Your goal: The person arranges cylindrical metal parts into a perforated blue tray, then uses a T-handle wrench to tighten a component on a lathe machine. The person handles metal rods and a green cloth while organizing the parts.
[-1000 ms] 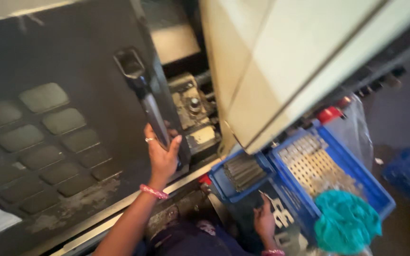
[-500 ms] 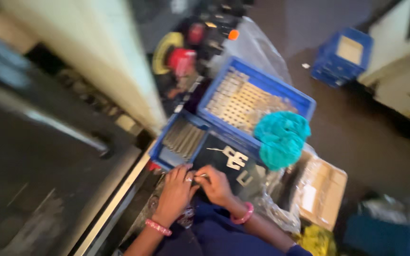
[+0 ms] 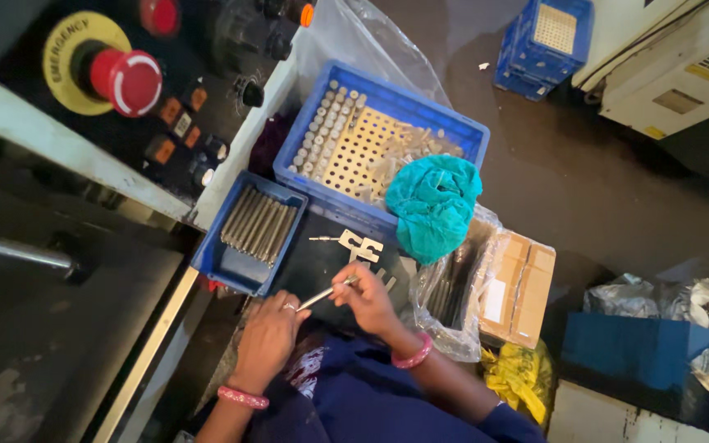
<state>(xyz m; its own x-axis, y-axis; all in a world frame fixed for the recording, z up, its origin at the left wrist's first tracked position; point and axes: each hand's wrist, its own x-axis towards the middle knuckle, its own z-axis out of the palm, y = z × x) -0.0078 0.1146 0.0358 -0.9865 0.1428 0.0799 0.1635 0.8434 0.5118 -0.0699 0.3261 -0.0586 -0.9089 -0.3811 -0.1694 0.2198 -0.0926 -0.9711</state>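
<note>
My left hand (image 3: 268, 336) and my right hand (image 3: 367, 299) together hold a thin metal rod (image 3: 326, 293) over a dark board on my lap; each hand pinches one end. Just beyond the rod lies a flat metal gauge (image 3: 361, 245) with slots. A small blue tray (image 3: 249, 232) of several long metal rods sits to the left of the board. Behind it stands a larger blue crate (image 3: 381, 135) with a perforated plate holding several short metal pieces.
A teal cloth (image 3: 432, 205) hangs over the crate's corner. A machine control panel with a red emergency button (image 3: 125, 79) is at upper left. A cardboard box (image 3: 519, 287), plastic bags and another blue crate (image 3: 545, 43) stand on the dark floor.
My left hand left the machine door handle and came down to my lap. The view swung from the machine door to the crates. Both hands now hold a rod.
</note>
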